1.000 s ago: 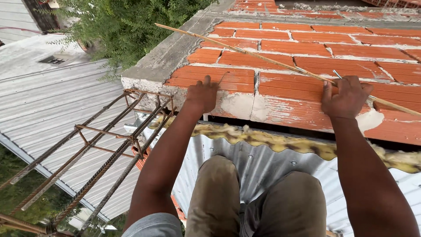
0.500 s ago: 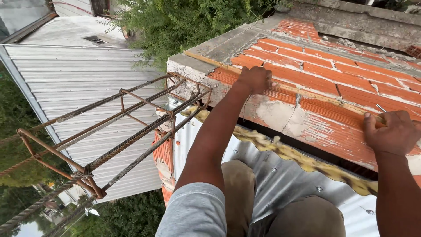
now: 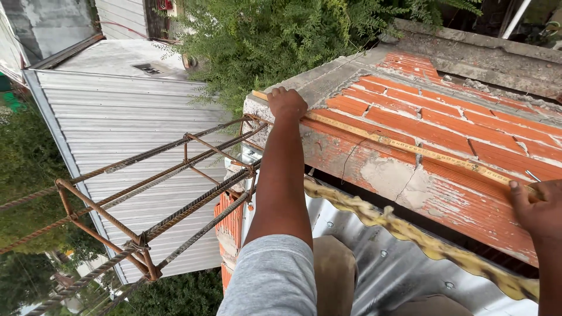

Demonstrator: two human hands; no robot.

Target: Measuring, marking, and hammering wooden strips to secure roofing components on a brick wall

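Folding ruler (image 3: 410, 146) lies diagonally across the brick wall top (image 3: 468, 123), centre to right of frame. Left hand (image 3: 287, 103), fist closed, now pins its upper end at the wall's corner; right hand (image 3: 535, 205) presses the lower end, having slid outward.

A short grey sleeve (image 3: 270, 275) covers the left upper arm; trousers (image 3: 335, 275) look khaki, perhaps dusty.

Red brick wall top (image 3: 445, 126), folding ruler (image 3: 410, 146) lying along it
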